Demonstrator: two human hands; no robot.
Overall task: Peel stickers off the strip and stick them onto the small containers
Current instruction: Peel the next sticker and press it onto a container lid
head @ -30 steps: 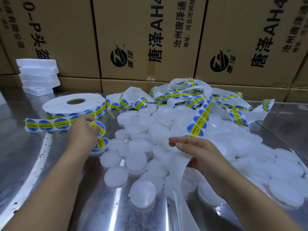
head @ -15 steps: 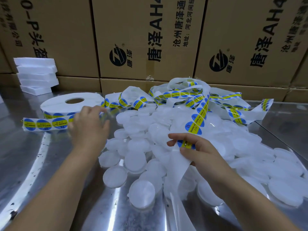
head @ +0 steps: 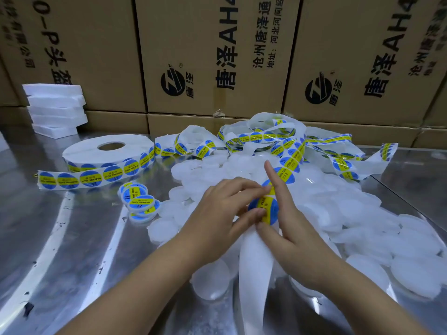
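Sticker, round and blue with a yellow band, sits on the strip above the middle of the table, raised between both hands. The left hand has thumb and forefinger curled in, pinching at the sticker's left edge. The right hand grips the strip: its thumb presses just below the sticker and its forefinger stands straight up beside the strip. How its other fingers lie behind the strip is hidden. From that grip, bare backing hangs toward the near edge.

The sticker looks paper-thin, light and limp. Once free, it will likely curl, fold on itself or cling to skin, so it is best taken by its very rim, with as little fingertip on the glue side as possible. The backing looks slick, so the strip probably needs holding firmly close to the sticker, bent slightly so the edge lifts.

Under and beyond the hands, unlabelled containers lie heaped from the middle toward the right edge. They are shallow, translucent discs, likely light and apt to slide on the metal. Holding one by its sides should steady it while the sticker is pressed on. A labelled stack lies left of the heap. The roll lies farther back on the left, slabs sit at the far left corner, and boxes line the far edge.
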